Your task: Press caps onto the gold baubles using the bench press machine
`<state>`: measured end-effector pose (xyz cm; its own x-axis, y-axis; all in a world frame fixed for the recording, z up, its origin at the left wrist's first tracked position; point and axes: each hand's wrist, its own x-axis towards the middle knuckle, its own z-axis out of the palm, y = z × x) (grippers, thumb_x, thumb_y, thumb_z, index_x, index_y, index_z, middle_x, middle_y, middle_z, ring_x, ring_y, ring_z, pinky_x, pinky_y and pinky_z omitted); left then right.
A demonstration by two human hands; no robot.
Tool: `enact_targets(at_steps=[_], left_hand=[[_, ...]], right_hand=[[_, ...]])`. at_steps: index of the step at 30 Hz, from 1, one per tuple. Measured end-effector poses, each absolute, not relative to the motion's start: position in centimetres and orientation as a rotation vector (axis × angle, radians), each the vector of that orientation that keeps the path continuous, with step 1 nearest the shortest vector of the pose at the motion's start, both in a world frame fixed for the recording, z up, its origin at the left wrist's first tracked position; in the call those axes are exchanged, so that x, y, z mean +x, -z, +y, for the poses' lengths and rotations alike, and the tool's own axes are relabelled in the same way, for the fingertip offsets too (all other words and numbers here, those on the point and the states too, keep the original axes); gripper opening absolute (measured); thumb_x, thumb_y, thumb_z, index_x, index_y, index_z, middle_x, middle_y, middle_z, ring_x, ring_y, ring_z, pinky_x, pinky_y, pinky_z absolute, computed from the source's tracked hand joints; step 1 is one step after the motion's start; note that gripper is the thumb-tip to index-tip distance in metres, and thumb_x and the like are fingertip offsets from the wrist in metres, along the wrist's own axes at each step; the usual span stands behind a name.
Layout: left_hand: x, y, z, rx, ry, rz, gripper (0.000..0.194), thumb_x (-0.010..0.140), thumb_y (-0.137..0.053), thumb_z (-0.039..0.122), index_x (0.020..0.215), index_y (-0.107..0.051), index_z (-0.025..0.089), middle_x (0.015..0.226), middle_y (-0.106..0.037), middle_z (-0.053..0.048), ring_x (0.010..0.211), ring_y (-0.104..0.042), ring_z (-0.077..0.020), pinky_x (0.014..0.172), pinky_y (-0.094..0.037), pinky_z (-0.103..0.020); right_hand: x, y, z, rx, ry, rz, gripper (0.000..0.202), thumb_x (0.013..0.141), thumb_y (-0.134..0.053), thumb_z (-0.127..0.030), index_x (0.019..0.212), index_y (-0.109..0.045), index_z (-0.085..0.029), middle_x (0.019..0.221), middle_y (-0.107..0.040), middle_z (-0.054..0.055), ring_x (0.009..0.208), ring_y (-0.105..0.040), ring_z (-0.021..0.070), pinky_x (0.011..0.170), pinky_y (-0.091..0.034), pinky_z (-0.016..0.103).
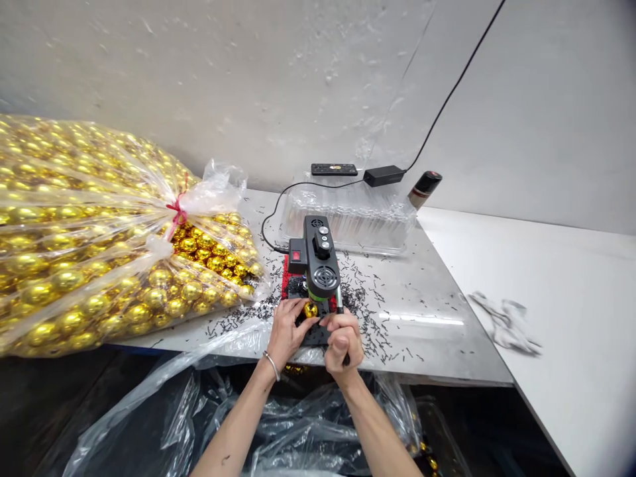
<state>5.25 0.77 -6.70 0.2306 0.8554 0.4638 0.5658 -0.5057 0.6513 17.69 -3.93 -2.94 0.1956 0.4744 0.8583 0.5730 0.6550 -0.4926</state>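
A small black bench machine (322, 258) with a red switch stands on the metal tabletop. Under its head sits a shiny gold ball (311, 309), pinched between the thumb and fingers of my left hand (289, 329), which has a bracelet at the wrist. My right hand (344, 339) is wrapped round the machine's lever handle (346, 360), just right of the ball. The ball's underside and whatever it rests on are hidden by my fingers and the machine.
A large clear bag of gold balls (99, 245), tied with red string, fills the left. Black shavings (368, 298) litter the tabletop. Behind are a clear plastic box (348, 225), a power adapter (383, 175) and a can (424, 188). Gloves (507, 321) lie right; plastic sheeting (298, 424) hangs below.
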Motion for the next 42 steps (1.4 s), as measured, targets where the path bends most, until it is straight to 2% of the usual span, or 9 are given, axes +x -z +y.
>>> enact_targets(at_steps=[6,11,16,23,26,29,32,36,42], left_hand=[[5.3,6.8,1.0,2.128,-1.183,1.294,0.028,0.087,-0.065,0.034,0.111,-0.068,0.02,0.104,-0.07,-0.009,0.097,-0.061,-0.0242,0.088,-0.051,-0.042],[5.6,6.4,1.3,2.062,-1.174,1.317,0.029,0.083,-0.069,0.031,0.11,-0.069,0.02,0.107,-0.07,-0.009,0.1,-0.062,-0.0252,0.092,-0.05,-0.045],[4.1,4.9,-0.9,2.039,-1.162,1.284,0.033,0.084,-0.067,0.029,0.116,-0.066,0.02,0.11,-0.069,-0.011,0.106,-0.062,-0.0264,0.095,-0.051,-0.046],[-0.3,3.8,-7.2,2.208,-0.866,1.087,0.046,0.086,-0.065,0.032,0.131,-0.057,0.025,0.131,-0.06,-0.011,0.114,-0.063,-0.0237,0.094,-0.054,-0.036],[-1.7,2.5,-3.9,2.228,-1.02,1.307,0.032,0.095,-0.051,0.029,0.123,-0.062,0.02,0.125,-0.064,-0.013,0.115,-0.061,-0.0232,0.098,-0.051,-0.037],[-2.9,0.9,2.5,2.268,-1.019,1.701,0.031,0.095,-0.042,0.019,0.113,-0.067,0.015,0.116,-0.067,-0.016,0.108,-0.062,-0.0267,0.095,-0.05,-0.043],[-3.0,0.1,8.4,2.374,-0.656,1.844,0.026,0.084,-0.048,0.007,0.094,-0.071,0.014,0.1,-0.069,-0.018,0.096,-0.062,-0.0291,0.086,-0.05,-0.043],[-1.6,0.0,12.3,2.412,-0.539,1.768,0.016,0.072,-0.058,0.004,0.07,-0.068,0.015,0.084,-0.069,-0.018,0.091,-0.063,-0.0305,0.084,-0.047,-0.041],[-1.7,-0.8,12.3,2.377,-0.483,1.719,0.008,0.073,-0.061,0.013,0.069,-0.068,0.015,0.074,-0.066,-0.017,0.089,-0.064,-0.0321,0.082,-0.047,-0.041]], right_hand=[[18.1,2.4,-3.7,-0.887,0.178,-1.593,0.026,0.097,-0.034,-0.02,0.074,-0.046,-0.021,0.074,-0.052,0.001,0.068,-0.056,0.0141,0.07,-0.05,0.034],[17.8,-2.6,-4.3,-0.943,0.053,-1.47,0.028,0.094,-0.038,-0.012,0.069,-0.046,-0.02,0.07,-0.052,0.001,0.067,-0.053,0.0131,0.06,-0.043,0.028],[17.9,-7.3,-4.5,-1.076,-0.076,-1.455,0.028,0.095,-0.043,-0.015,0.069,-0.049,-0.02,0.069,-0.052,0.0,0.067,-0.052,0.0122,0.062,-0.042,0.027],[17.8,-5.9,-4.6,-1.022,-0.04,-1.463,0.029,0.093,-0.044,-0.011,0.066,-0.046,-0.02,0.07,-0.053,0.0,0.068,-0.053,0.0134,0.063,-0.041,0.028],[17.6,-5.1,-4.7,-1.006,-0.015,-1.442,0.03,0.092,-0.043,-0.009,0.065,-0.046,-0.02,0.069,-0.053,0.0,0.068,-0.053,0.0135,0.062,-0.04,0.028],[17.5,-4.9,-4.7,-1.006,-0.015,-1.437,0.03,0.092,-0.043,-0.008,0.064,-0.046,-0.02,0.069,-0.053,0.001,0.068,-0.053,0.0138,0.062,-0.041,0.028],[17.4,-4.9,-4.7,-1.022,-0.026,-1.423,0.03,0.092,-0.044,-0.011,0.064,-0.047,-0.02,0.07,-0.054,0.001,0.068,-0.054,0.0146,0.062,-0.041,0.03],[17.3,-4.7,-4.8,-1.02,-0.025,-1.41,0.029,0.092,-0.043,-0.01,0.065,-0.047,-0.02,0.07,-0.054,0.001,0.068,-0.054,0.0143,0.061,-0.042,0.029],[17.1,-4.5,-4.7,-1.017,-0.016,-1.404,0.03,0.093,-0.041,-0.011,0.065,-0.047,-0.02,0.069,-0.053,0.001,0.068,-0.054,0.0145,0.061,-0.042,0.029]])
